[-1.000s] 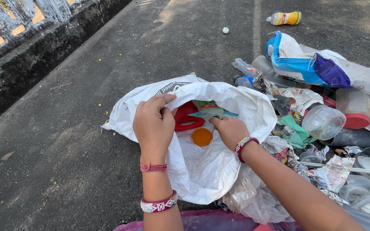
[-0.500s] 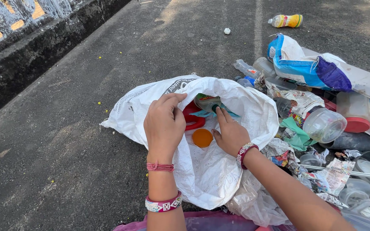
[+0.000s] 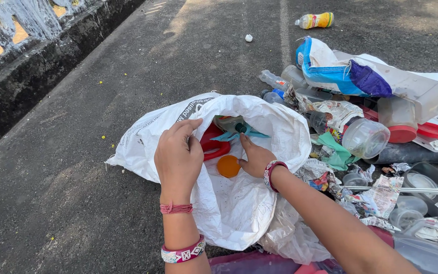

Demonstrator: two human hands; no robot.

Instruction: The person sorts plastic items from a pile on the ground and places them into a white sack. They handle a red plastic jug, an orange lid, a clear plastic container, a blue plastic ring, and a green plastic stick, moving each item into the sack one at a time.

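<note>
left hand [image 3: 178,157] sits at centre frame, fingers curled over the near rim of the white woven sack [image 3: 234,213], pinching the fabric and holding the mouth open. right hand [image 3: 256,158] is just right of it, down inside the opening, fingers pointing into the sack and resting flat against its inner wall; whether it actually holds anything, cannot tell from here. just left of that hand, an orange round lid [image 3: 228,166] lies in the sack, close to the thumb side. above it, a red plastic piece [image 3: 214,144] shows partly behind the left hand, and a crumpled teal wrapper [image 3: 239,131] sits at the top of the opening, near the right fingertips. the sack lies on grey asphalt [image 3: 77,203], mouth toward the top of the frame. to the right, a heap of plastic waste: a clear jar [image 3: 365,137] on its side, a blue and white bag [image 3: 330,71] at upper right, a red-lidded container [image 3: 399,119] beside it. far upper right, a yellow bottle [image 3: 316,20] lies alone, well apart. a dark kerb wall [image 3: 36,71] runs along the upper left.
</note>
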